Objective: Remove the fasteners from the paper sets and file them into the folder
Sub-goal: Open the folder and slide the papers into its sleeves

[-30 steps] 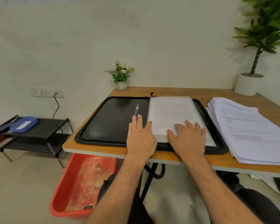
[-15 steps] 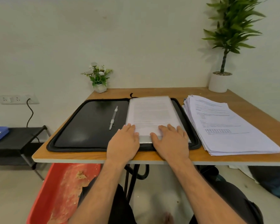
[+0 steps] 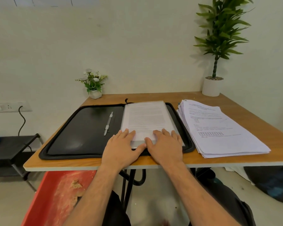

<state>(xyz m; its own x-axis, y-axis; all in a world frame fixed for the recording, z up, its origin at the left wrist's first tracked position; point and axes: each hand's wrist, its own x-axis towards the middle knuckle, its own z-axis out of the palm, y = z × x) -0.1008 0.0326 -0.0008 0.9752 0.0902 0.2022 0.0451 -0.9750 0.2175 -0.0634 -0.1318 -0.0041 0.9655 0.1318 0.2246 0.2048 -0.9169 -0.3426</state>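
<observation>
Left hand: left hand (image 3: 121,148) lies flat, fingers straight and a little spread, on the near left corner of the filed papers (image 3: 147,119); its thumb reaches toward the other hand along the near edge of the sheets.
Right hand: right hand (image 3: 166,146) lies flat beside it, fingers straight, pressing on the near right part of the same sheets; neither hand grips anything.
Filed papers: a thick printed stack lying on the right half of the folder (image 3: 82,132), its near edge under both hands.
Folder: black, zip-edged, spread open on the bench (image 3: 235,101), the left half bare apart from a metal filing clip (image 3: 108,123) lying lengthwise near the spine.
Loose paper sets: a tall, slightly fanned pile of paper sets (image 3: 219,128) just beside the folder on the right, top sheet printed with a small grid.
Bench: wooden top, pale edge, standing against a white wall.
Far corners: small flower pot (image 3: 93,84) at the back left, tall green plant (image 3: 214,46) in a white pot at the back right.
Floor: red bin (image 3: 55,196) below the bench's left side; black low rack (image 3: 11,147) by the wall socket (image 3: 8,106).
</observation>
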